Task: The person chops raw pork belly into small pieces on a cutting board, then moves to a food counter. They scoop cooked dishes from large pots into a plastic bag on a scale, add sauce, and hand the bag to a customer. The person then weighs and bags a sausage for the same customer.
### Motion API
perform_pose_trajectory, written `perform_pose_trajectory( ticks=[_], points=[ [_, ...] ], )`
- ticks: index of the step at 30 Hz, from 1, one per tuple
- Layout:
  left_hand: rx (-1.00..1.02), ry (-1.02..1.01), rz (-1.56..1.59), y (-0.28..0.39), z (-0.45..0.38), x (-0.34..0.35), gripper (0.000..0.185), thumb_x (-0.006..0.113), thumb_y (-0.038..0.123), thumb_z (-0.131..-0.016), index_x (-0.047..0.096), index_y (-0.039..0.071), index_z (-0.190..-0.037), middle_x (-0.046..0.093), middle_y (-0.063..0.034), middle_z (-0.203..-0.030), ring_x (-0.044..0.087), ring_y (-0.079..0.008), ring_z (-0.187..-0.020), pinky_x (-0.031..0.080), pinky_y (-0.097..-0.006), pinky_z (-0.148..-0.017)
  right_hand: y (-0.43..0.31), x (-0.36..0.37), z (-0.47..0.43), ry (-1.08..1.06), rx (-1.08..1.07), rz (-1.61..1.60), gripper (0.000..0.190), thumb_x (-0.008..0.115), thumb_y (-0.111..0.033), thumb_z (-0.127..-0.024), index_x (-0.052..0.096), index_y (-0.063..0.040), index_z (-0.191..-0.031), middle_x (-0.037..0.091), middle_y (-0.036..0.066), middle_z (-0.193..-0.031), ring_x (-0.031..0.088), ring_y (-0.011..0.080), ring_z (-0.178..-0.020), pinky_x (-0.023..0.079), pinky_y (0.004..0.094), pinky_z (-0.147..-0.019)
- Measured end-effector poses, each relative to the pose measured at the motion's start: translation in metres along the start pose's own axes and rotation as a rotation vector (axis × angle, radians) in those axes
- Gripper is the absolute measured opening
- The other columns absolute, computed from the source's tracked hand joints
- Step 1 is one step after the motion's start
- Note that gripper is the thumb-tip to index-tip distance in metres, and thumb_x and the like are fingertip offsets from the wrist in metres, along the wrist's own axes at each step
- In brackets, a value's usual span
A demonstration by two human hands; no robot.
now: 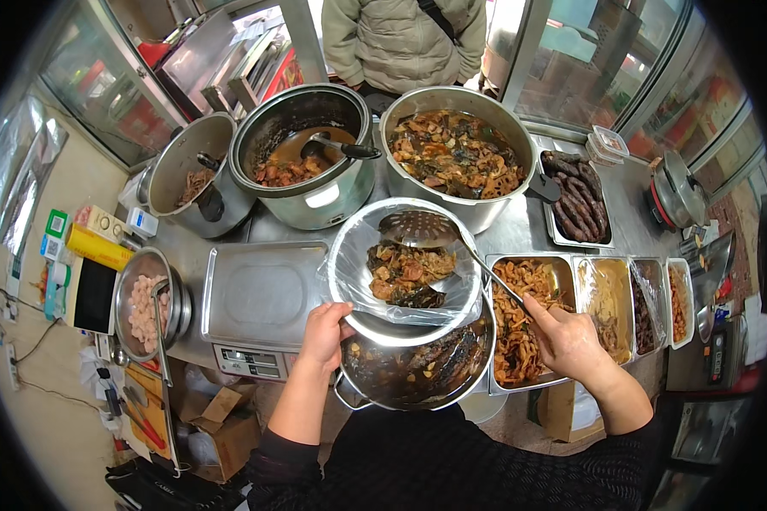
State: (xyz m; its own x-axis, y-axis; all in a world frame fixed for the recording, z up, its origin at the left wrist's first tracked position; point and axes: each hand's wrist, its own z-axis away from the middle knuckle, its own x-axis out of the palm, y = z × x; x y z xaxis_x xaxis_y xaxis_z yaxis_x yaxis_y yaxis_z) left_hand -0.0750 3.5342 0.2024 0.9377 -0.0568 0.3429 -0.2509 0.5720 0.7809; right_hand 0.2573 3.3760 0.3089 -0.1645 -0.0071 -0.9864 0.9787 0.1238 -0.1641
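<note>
My left hand (pixel 326 332) grips the rim of a metal bowl (pixel 383 327) lined with a clear plastic bag (pixel 351 268). Pieces of braised meat with dark leafy bits (pixel 409 274) lie in the bag. In my right hand (pixel 565 338) is the handle of a slotted skimmer (pixel 418 228), its perforated head over the far part of the bowl. Under the bowl's near side stands a pot of dark stew (pixel 415 373), partly hidden. Beyond the bowl is a large metal pot of stewed food (pixel 460 153).
A digital scale (pixel 262 294) sits to the left, with a bowl of pale pink pieces (pixel 147 313) farther left. Behind stand a cooker pot with a ladle (pixel 300 153) and another pot (pixel 192 172). Right are food trays (pixel 530 319) and dark sausages (pixel 575 198). A person (pixel 402 45) stands opposite.
</note>
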Motion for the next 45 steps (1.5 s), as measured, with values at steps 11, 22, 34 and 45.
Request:
perform_pose_trajectory(
  ticks=[11, 22, 34, 45],
  points=[
    [0.083, 0.058, 0.079, 0.001, 0.026, -0.033, 0.019, 0.055, 0.010, -0.090, 0.060, -0.003, -0.103, 0.067, -0.0101, -0.095, 0.067, -0.0181, -0.083, 0.056, -0.0315, -0.076, 0.072, 0.001, -0.032, 0.031, 0.567, -1.415, 0.057, 0.058, -0.004, -0.086, 0.040, -0.003, -0.140, 0.058, 0.003, -0.070, 0.048, 0.0070, -0.047, 0.037, 0.0208, -0.039],
    [0.155, 0.373, 0.073, 0.001, 0.089, -0.157, 0.025, 0.054, 0.016, -0.089, 0.059, -0.001, -0.107, 0.067, -0.0096, -0.101, 0.066, -0.0195, -0.087, 0.053, -0.0355, -0.080, 0.145, 0.058, -0.113, 0.224, 0.331, 0.130, 0.056, 0.059, -0.004, -0.080, 0.050, -0.014, -0.133, 0.063, 0.018, -0.103, 0.060, 0.0363, -0.097, 0.048, 0.0450, -0.084],
    [0.133, 0.366, 0.144, 0.031, 0.049, -0.213, 0.012, 0.058, 0.019, -0.089, 0.061, 0.009, -0.095, 0.063, -0.0004, -0.091, 0.059, -0.0116, -0.077, 0.047, -0.0272, -0.068, 0.046, 0.047, -0.074, 0.587, 0.190, 0.214, 0.053, 0.063, -0.010, -0.081, 0.048, -0.003, -0.131, 0.050, 0.022, -0.124, 0.051, 0.0384, -0.114, 0.043, 0.0423, -0.096],
    [0.231, 0.363, 0.201, -0.051, 0.075, -0.291, 0.029, 0.058, 0.031, -0.095, 0.057, 0.005, -0.108, 0.064, -0.0059, -0.101, 0.064, -0.0167, -0.087, 0.051, -0.0276, -0.074, -0.135, 0.137, 0.008, 0.188, 0.369, -0.526, 0.029, 0.062, -0.004, -0.086, 0.059, 0.003, -0.114, 0.063, 0.012, -0.103, 0.060, 0.0167, -0.089, 0.052, 0.0288, -0.072]
  ],
)
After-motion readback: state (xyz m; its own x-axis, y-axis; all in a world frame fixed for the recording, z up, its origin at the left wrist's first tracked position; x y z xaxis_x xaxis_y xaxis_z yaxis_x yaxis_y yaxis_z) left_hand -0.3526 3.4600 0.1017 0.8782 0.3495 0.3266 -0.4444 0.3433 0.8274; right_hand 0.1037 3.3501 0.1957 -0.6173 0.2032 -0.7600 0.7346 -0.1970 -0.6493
